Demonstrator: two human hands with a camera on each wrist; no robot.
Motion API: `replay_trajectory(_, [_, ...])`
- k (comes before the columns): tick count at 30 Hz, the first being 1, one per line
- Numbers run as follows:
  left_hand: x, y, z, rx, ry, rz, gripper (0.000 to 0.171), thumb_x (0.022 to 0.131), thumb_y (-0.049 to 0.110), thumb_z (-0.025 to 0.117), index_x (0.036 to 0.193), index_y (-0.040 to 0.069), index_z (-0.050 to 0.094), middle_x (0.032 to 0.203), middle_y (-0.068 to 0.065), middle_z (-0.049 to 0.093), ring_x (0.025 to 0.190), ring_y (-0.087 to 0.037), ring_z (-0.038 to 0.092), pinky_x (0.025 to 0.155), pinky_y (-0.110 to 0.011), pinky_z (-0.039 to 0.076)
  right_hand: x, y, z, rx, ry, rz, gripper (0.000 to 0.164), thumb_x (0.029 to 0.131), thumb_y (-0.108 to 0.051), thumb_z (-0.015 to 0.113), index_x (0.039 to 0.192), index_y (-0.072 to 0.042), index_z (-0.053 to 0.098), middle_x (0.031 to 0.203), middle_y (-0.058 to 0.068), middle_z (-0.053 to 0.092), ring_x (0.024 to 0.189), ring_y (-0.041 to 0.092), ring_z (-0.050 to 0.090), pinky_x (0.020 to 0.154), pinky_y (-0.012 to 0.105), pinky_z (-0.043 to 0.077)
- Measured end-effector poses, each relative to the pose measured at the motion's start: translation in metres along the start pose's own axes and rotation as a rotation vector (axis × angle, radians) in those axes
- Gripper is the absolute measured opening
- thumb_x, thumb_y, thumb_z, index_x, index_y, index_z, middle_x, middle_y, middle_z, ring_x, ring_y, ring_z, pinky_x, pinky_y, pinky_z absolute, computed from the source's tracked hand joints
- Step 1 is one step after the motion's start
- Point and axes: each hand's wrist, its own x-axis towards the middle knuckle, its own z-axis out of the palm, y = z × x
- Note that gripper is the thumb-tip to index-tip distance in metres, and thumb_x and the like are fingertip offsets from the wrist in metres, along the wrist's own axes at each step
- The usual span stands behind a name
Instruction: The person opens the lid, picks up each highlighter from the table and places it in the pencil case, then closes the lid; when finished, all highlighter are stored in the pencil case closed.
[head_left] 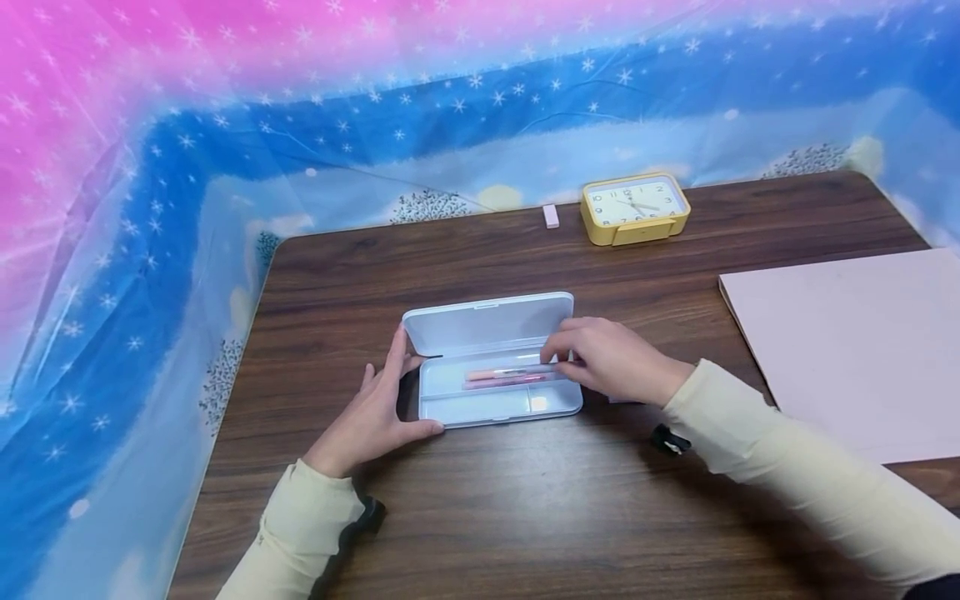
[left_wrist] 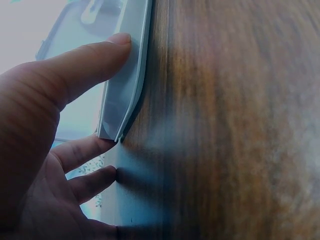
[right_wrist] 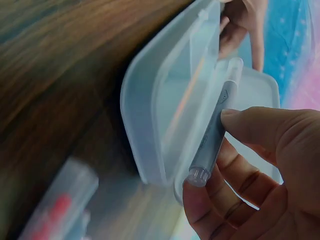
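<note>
A white plastic pencil case [head_left: 472, 417] lies open on the table, its lid [head_left: 491, 327] raised at the back. My left hand [head_left: 375, 408] grips its left end, thumb on the front wall and index finger against the lid; in the left wrist view the thumb [left_wrist: 110, 52] lies on the case's side. My right hand [head_left: 611, 358] is over the right end. Between its thumb and fingers it pinches a grey pen [right_wrist: 215, 127] with clear ends. Inside the case are pink and peach pens [head_left: 495, 381], and a small whitish piece [head_left: 538, 403] sits in the front right compartment.
A yellow alarm clock [head_left: 636, 210] and a small pale eraser [head_left: 551, 217] stand at the back. To the right lies a large pale pink board [head_left: 847, 358]. A clear item with red inside [right_wrist: 60, 205] is blurred near the case. Patterned cloth [head_left: 450, 92] surrounds the table.
</note>
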Motion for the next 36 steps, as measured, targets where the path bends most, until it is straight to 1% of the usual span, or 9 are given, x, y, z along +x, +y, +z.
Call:
replay_trajectory(3, [0.000, 0.000, 0.000, 0.003, 0.000, -0.005, 0.135, 0.075, 0.042, 0.085, 0.154, 0.027, -0.024, 0.152, -0.010, 0.046, 0.150, -0.024, 0.026, 0.120, -0.064, 0.002, 0.008, -0.005, 0.007, 0.009, -0.015, -0.007, 0.015, 0.092, -0.016, 0.070, 0.105, -0.021, 0.075, 0.097, -0.005, 0.067, 0.077, 0.008, 0.055, 0.071, 0.028, 0.051])
replay_trajectory(9, [0.000, 0.000, 0.001, 0.002, 0.002, -0.011, 0.136, 0.075, 0.043, 0.085, 0.154, 0.028, -0.024, 0.152, -0.010, 0.047, 0.150, -0.024, 0.027, 0.120, -0.064, 0.002, 0.019, -0.012, 0.018, -0.011, -0.018, 0.000, 0.014, 0.092, -0.019, 0.071, 0.105, -0.022, 0.075, 0.097, -0.005, 0.067, 0.077, 0.009, 0.055, 0.071, 0.027, 0.050])
replay_trajectory(13, [0.000, 0.000, 0.001, -0.001, 0.003, -0.005, 0.136, 0.074, 0.042, 0.086, 0.154, 0.027, -0.024, 0.151, -0.010, 0.047, 0.149, -0.024, 0.027, 0.119, -0.065, 0.002, 0.023, -0.015, 0.026, -0.043, 0.001, -0.010, 0.011, 0.092, -0.017, 0.071, 0.101, -0.020, 0.075, 0.093, -0.005, 0.065, 0.076, 0.010, 0.053, 0.068, 0.026, 0.049])
replay_trajectory(17, [0.000, 0.000, 0.001, 0.003, 0.006, -0.001, 0.136, 0.074, 0.041, 0.086, 0.155, 0.024, -0.023, 0.151, -0.010, 0.047, 0.149, -0.025, 0.028, 0.119, -0.065, 0.002, 0.026, -0.017, 0.031, -0.090, 0.039, -0.039, 0.008, 0.090, -0.016, 0.072, 0.096, -0.020, 0.075, 0.091, -0.005, 0.066, 0.078, 0.012, 0.055, 0.069, 0.029, 0.050])
replay_trajectory(19, [0.000, 0.000, 0.001, 0.005, 0.008, -0.002, 0.136, 0.074, 0.040, 0.086, 0.155, 0.024, -0.023, 0.151, -0.010, 0.047, 0.149, -0.025, 0.028, 0.119, -0.065, 0.002, 0.026, -0.017, 0.032, -0.105, 0.057, -0.048, 0.007, 0.089, -0.015, 0.073, 0.094, -0.020, 0.075, 0.091, -0.004, 0.066, 0.080, 0.013, 0.055, 0.069, 0.031, 0.051])
replay_trajectory(24, [0.000, 0.001, 0.000, 0.008, 0.006, -0.009, 0.136, 0.075, 0.041, 0.086, 0.154, 0.026, -0.024, 0.152, -0.010, 0.047, 0.149, -0.026, 0.028, 0.119, -0.064, 0.002, 0.024, -0.018, 0.031, -0.099, 0.065, -0.045, 0.009, 0.088, -0.015, 0.074, 0.095, -0.020, 0.076, 0.091, -0.004, 0.066, 0.082, 0.015, 0.056, 0.070, 0.032, 0.051])
replay_trajectory(30, [-0.001, 0.001, 0.000, 0.013, 0.010, -0.010, 0.136, 0.075, 0.040, 0.086, 0.154, 0.027, -0.024, 0.151, -0.010, 0.047, 0.149, -0.029, 0.028, 0.120, -0.064, 0.002, 0.020, -0.018, 0.025, -0.056, 0.032, -0.002, 0.013, 0.089, -0.016, 0.073, 0.101, -0.020, 0.076, 0.096, -0.005, 0.066, 0.083, 0.012, 0.055, 0.072, 0.030, 0.050])
replay_trajectory(33, [-0.001, 0.001, 0.000, 0.015, 0.010, -0.009, 0.136, 0.075, 0.040, 0.086, 0.154, 0.027, -0.024, 0.151, -0.010, 0.047, 0.149, -0.029, 0.028, 0.120, -0.064, 0.002, 0.014, -0.016, 0.019, -0.030, 0.017, 0.018, 0.015, 0.090, -0.017, 0.073, 0.104, -0.020, 0.075, 0.098, -0.005, 0.066, 0.082, 0.011, 0.056, 0.073, 0.029, 0.051])
replay_trajectory(36, [-0.001, 0.001, 0.000, 0.021, 0.008, -0.009, 0.136, 0.075, 0.041, 0.085, 0.154, 0.027, -0.024, 0.152, -0.010, 0.047, 0.149, -0.029, 0.028, 0.120, -0.064, 0.002, 0.003, -0.011, 0.010, -0.004, 0.024, 0.025, 0.018, 0.090, -0.015, 0.072, 0.107, -0.018, 0.074, 0.101, -0.004, 0.067, 0.086, 0.011, 0.060, 0.077, 0.031, 0.054])
